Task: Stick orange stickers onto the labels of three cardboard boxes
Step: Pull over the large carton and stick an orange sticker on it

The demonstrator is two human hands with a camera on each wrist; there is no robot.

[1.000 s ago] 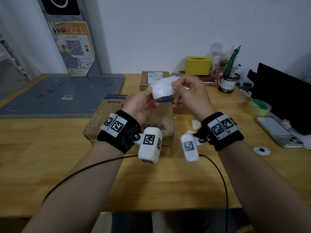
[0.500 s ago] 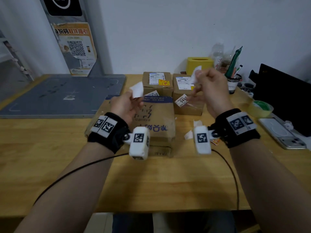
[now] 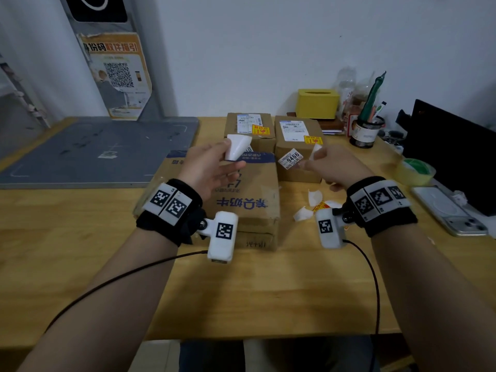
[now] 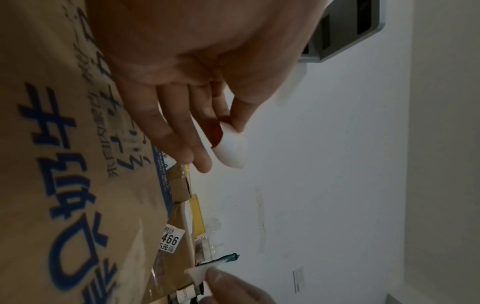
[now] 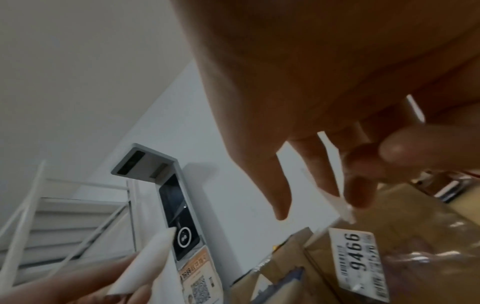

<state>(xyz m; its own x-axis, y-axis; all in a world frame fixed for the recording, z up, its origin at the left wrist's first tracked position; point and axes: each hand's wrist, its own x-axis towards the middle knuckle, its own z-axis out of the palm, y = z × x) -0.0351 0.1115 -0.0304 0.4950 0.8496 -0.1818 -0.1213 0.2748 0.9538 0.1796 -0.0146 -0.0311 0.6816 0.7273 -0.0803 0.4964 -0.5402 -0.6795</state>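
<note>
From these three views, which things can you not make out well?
- Piece pinched by the right hand: only a white sliver shows edge-on, so its colour is unknown.
- Label of the large box: hidden behind the left hand and its white backing paper.
- Print on the shipping labels: too small, head view.

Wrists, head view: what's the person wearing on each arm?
Forearms are bare, no sleeves. The left hand and right hand wear no gloves. Each wrist carries a black fabric band topped with white square tags printed with black fiducial patterns. A white, rounded camera module, also bearing a fiducial tag, hangs from each band on a small joint, with a thin dark cable trailing back.
</note>
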